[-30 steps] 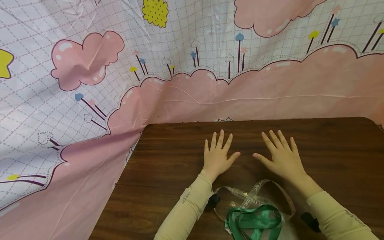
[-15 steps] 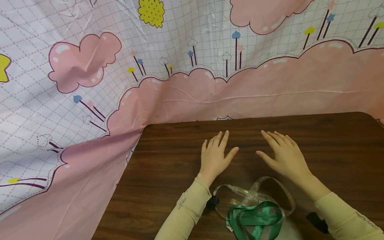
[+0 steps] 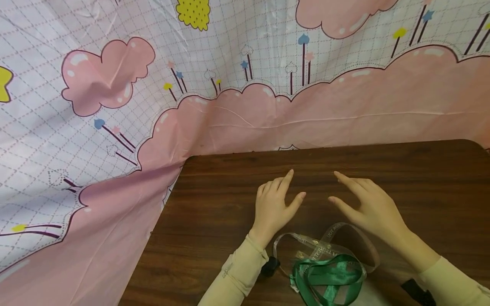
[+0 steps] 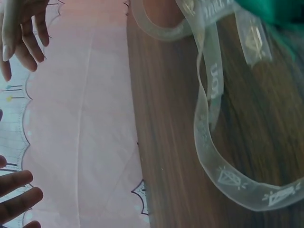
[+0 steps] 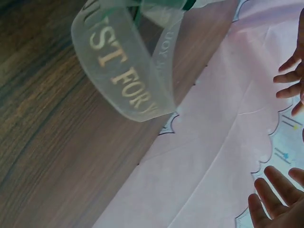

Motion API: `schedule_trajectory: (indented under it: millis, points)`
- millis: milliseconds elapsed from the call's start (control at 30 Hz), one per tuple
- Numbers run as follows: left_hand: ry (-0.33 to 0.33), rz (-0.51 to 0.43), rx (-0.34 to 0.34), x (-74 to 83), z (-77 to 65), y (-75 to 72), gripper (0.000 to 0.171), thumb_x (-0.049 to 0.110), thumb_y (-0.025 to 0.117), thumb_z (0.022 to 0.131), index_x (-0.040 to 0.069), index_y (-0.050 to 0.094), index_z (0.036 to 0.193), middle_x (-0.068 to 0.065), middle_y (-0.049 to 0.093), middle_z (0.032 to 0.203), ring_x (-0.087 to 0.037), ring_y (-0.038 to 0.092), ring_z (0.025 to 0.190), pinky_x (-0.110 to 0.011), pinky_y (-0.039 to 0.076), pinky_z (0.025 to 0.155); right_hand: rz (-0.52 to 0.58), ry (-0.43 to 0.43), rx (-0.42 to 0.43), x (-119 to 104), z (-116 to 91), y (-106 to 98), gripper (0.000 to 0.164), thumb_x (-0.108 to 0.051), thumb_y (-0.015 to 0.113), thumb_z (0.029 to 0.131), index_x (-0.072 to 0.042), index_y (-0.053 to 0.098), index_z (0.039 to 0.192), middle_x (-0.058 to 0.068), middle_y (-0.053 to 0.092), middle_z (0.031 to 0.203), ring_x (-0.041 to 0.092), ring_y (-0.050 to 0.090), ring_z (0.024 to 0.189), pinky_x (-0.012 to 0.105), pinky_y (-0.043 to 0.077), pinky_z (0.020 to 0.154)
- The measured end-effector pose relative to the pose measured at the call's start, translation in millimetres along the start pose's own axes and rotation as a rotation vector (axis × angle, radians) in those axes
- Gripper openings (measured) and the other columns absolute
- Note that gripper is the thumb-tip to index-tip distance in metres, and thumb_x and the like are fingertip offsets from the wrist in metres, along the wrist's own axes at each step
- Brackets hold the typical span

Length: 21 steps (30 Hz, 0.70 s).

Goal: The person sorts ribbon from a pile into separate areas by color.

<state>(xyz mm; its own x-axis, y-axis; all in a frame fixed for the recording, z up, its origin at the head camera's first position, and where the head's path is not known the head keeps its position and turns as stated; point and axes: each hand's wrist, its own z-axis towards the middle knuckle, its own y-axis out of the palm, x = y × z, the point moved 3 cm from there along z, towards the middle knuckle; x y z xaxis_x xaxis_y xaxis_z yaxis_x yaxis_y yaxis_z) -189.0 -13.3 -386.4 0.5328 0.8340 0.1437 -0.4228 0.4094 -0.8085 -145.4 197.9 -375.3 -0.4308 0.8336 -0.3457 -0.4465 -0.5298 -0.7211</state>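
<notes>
My left hand (image 3: 272, 208) hovers over the dark wooden table, its index finger and thumb stretched out and the other fingers softly bent. To its right, my right hand (image 3: 371, 208) faces it with fingers loosely bent and thumb apart. Both palms hold nothing. Between the forearms, nearer to me, lies a loosely looped green satin ribbon (image 3: 333, 278). Around its far side curls a sheer ribbon (image 4: 205, 142) with printed marks; lettering including "ST FOR" shows on this sheer ribbon (image 5: 121, 71) in the right wrist view. Neither hand touches the ribbons.
The brown table (image 3: 214, 204) has a rounded far edge. Behind it and to the left hangs a pink and white cloth (image 3: 237, 127) printed with clouds. Black wrist devices sit under the left cuff (image 3: 270, 266) and right cuff (image 3: 440, 276).
The spread, straight fingers of both hands have drawn together and bent a little. My right hand has shifted slightly right and toward me. The ribbons lie as before.
</notes>
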Motion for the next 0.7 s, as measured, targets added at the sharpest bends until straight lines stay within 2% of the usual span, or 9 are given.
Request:
schedule_trajectory:
  millis: [233,400,467,567,700]
  points:
    - [0.018,-0.105,-0.035,8.7,-12.8,-9.6,0.060,0.054,0.048,0.091,0.022,0.040,0.142,0.004,0.066,0.109,-0.014,0.063,0.099,-0.037,0.046,0.092,0.044,-0.044,0.003,-13.7,-11.1,-10.5,0.077,-0.019,0.081,0.068,-0.019,0.047,0.137,0.004,0.067,0.111,0.021,0.057,0.101,0.039,0.047,0.077]
    - [0.022,-0.185,-0.038,14.8,-21.6,-13.3,0.059,0.051,0.050,0.091,0.021,0.041,0.141,0.006,0.067,0.104,-0.011,0.063,0.095,-0.034,0.046,0.092,0.113,-0.162,0.097,-19.2,-16.6,-13.1,0.063,-0.029,0.078,0.074,-0.013,0.055,0.130,0.002,0.069,0.103,0.015,0.058,0.093,0.016,0.042,0.084]
    - [0.021,-0.220,-0.041,17.3,-24.8,-14.0,0.059,0.050,0.052,0.091,0.021,0.042,0.140,0.006,0.067,0.103,-0.009,0.062,0.091,-0.034,0.046,0.093,0.137,-0.194,0.115,-20.5,-18.6,-12.9,0.059,-0.033,0.075,0.076,-0.010,0.057,0.128,0.003,0.070,0.102,0.013,0.058,0.091,0.011,0.040,0.083]
    - [0.033,-0.246,-0.042,20.8,-29.5,-13.9,0.058,0.049,0.052,0.091,0.019,0.042,0.140,0.006,0.067,0.103,-0.007,0.061,0.086,-0.033,0.046,0.092,0.145,-0.179,0.086,-21.6,-22.5,-12.4,0.063,-0.026,0.079,0.071,-0.011,0.057,0.128,0.002,0.069,0.102,0.009,0.057,0.091,0.010,0.041,0.079]
    - [0.059,-0.253,-0.042,24.3,-36.7,-11.9,0.057,0.049,0.051,0.092,0.018,0.043,0.139,0.006,0.068,0.103,-0.006,0.060,0.082,-0.033,0.047,0.091,0.164,-0.183,0.090,-22.3,-27.8,-13.5,0.059,-0.030,0.077,0.074,-0.010,0.059,0.126,0.001,0.069,0.101,0.005,0.056,0.092,0.012,0.041,0.075]
